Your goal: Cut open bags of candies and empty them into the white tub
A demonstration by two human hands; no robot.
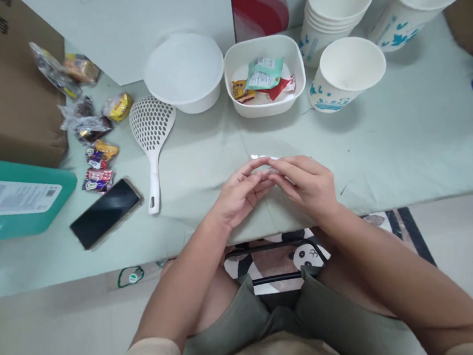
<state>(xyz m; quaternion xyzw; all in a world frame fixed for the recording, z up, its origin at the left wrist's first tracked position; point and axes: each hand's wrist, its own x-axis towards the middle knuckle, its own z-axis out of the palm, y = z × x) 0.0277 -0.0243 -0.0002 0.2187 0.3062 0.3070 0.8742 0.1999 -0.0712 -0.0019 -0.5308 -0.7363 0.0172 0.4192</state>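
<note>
My left hand point(242, 193) and my right hand point(306, 183) meet over the table's front part, fingertips together and touching. Both have their fingers closed in a pinch. A small shiny, whitish sliver point(261, 156) shows just beyond the fingertips; whether it is held or lies on the cloth, I cannot tell. What the fingers hold is hidden. Beyond the hands stands a white square bowl point(269, 108) with a mint-green packet point(265, 72), a red wrapper point(277, 89) and a yellow wrapper point(241, 91) in it.
Left of that bowl are a round white bowl with a lid point(183, 71) and a white slotted strainer point(151, 152). A phone point(105, 213), wrapped snacks point(98, 178) and a green container point(52, 207) are at left. Paper cups point(346, 79) stand at right, boxes point(132, 26) behind.
</note>
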